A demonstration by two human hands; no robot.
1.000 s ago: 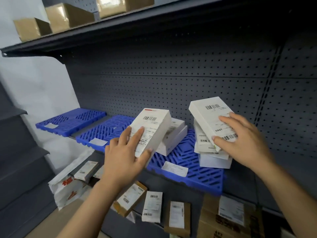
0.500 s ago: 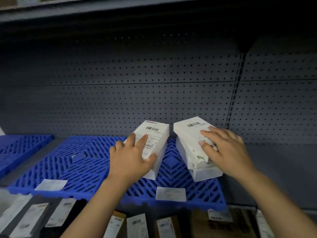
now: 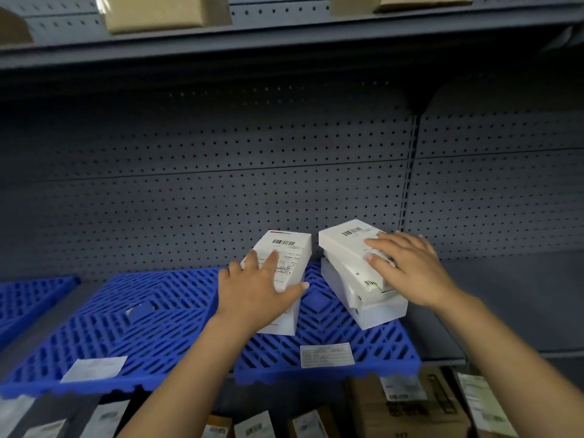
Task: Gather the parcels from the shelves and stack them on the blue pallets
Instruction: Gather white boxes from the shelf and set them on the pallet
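**Ana:** Settling both piles square looks like the step in hand. The left hand (image 3: 252,295) lies spread on the white labelled cardboard parcel (image 3: 286,257) that tops the left pile, fingers straight and thumb out along its side edge, pressing rather than gripping. The right hand (image 3: 407,270) lies flat on the upper white barcode-labelled parcel (image 3: 344,245) of the right-hand stack (image 3: 373,298), fingers extended, nothing clasped.

**Ben:** And both piles sit on the blue slatted plastic pallet (image 3: 177,311)?

**Ana:** Yes, toward its right half, just beside each other but apart. The right stack is skewed, each box turned a little off the one below. Done well, the person would nudge those upper boxes into line with flat palms, keeping a steady downward press so nothing slides off.

**Ben:** What can't be made out?

**Ana:** How many parcels lie under the left hand; the wrist covers that pile's front. Label print is too small to read. The brown cardboard boxes (image 3: 164,11) on the grey upper metal shelf (image 3: 284,42) are cut off at the top, and the labelled packages on the lower shelf (image 3: 401,406) run out of the frame. The picture's edges are blurred.
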